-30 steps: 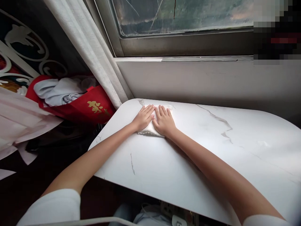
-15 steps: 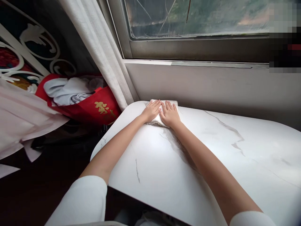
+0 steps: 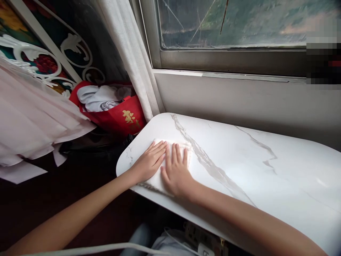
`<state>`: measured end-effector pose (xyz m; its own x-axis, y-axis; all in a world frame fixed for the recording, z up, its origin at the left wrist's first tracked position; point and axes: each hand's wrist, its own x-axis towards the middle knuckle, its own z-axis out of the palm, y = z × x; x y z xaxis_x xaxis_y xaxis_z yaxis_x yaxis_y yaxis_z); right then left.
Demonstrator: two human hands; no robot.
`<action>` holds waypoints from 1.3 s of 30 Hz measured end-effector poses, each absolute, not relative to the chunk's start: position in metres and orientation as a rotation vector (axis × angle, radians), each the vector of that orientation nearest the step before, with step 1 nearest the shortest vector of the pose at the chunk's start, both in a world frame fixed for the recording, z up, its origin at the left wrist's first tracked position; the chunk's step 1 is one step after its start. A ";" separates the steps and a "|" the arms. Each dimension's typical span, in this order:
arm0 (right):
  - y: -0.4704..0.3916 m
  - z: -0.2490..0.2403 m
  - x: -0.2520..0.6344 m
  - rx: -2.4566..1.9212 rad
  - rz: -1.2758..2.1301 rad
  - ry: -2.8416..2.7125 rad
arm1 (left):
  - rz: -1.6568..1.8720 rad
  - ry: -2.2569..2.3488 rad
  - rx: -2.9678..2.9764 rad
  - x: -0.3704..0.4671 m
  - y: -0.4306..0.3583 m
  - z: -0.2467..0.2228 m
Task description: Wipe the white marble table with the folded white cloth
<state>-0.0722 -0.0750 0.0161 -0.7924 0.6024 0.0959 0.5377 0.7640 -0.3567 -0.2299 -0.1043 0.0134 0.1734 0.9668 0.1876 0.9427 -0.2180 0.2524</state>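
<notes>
A white cloth (image 3: 156, 183) lies flat near the front left corner of a white marble-patterned tabletop (image 3: 239, 160). My left hand (image 3: 150, 160) rests on the cloth's left part, its fingers stretched out toward the upper right. Beside it, my right hand (image 3: 177, 170) presses flat on the right part of the cloth with the fingers spread. Both palms face down, and they cover much of the cloth. Its near edge reaches close to the table's front edge.
A wall and window (image 3: 231, 25) border the table's far side. To the left, a red bag (image 3: 109, 119) holds pale fabric beside a light curtain (image 3: 128, 46). Pink fabric (image 3: 39, 113) hangs farther left. Under the front edge are a power strip (image 3: 198, 236) and a white cable (image 3: 106, 247).
Both hands have slid the cloth from the table's far edge back toward me and a little left. The camera view has shifted slightly left.
</notes>
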 end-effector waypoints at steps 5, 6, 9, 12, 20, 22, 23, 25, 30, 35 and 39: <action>-0.114 0.025 -0.079 -0.726 0.786 -2.803 | 0.536 1.994 2.293 -0.238 -0.157 0.014; -0.116 0.027 -0.080 -0.727 0.832 -2.798 | 0.534 1.995 2.309 -0.240 -0.162 0.013; -0.112 0.030 -0.086 -0.762 0.914 -2.771 | 0.494 2.006 2.351 -0.247 -0.163 0.011; -0.095 0.032 -0.097 -0.807 0.931 -2.737 | 0.462 2.043 2.351 -0.256 -0.148 0.010; -0.005 0.016 -0.153 -1.062 0.600 -2.569 | 0.453 2.089 2.358 -0.300 -0.039 0.001; 0.022 0.010 -0.166 -1.110 0.491 -2.518 | 0.442 2.072 2.360 -0.310 -0.006 0.000; 0.035 0.007 -0.172 -1.136 0.444 -2.497 | 0.439 2.055 2.362 -0.315 0.010 -0.001; 0.057 0.002 -0.182 -1.181 0.379 -2.468 | 0.435 2.024 2.359 -0.324 0.039 -0.001; 0.093 0.000 -0.200 -1.238 0.316 -2.417 | 0.404 1.996 2.330 -0.337 0.086 0.002; 0.099 -0.003 -0.205 -1.244 0.267 -2.371 | 0.394 2.003 2.321 -0.338 0.094 0.005; 0.091 -0.006 -0.202 -1.210 0.222 -2.398 | 0.410 1.999 2.322 -0.335 0.086 0.003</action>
